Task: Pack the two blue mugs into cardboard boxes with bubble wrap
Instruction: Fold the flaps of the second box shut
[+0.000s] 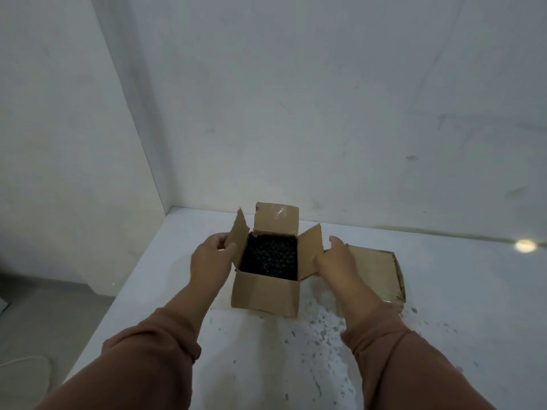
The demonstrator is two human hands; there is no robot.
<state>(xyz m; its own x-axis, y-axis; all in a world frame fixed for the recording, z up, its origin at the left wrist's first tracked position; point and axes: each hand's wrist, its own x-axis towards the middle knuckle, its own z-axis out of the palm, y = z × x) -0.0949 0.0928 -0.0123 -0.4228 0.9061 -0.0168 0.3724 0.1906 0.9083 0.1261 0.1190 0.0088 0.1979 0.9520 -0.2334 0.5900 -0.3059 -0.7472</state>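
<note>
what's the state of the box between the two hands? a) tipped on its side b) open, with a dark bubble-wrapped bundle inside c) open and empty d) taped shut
b: the cardboard box stands upright with its flaps spread, the left hand holds the left flap, and a dark bubbly bundle fills the inside.

- A bare, dim indoor room. Whether it is a home or a workplace cannot be told.
- Two white walls (325, 99), scuffed in places, meet in a corner.
- A white desk (260, 374) with a chipped, speckled top fills that corner.
- A cardboard box (263, 294) and a second box (376, 270) on the desk suggest packing work.
- Grey floor (44, 315) lies at the left.
</note>
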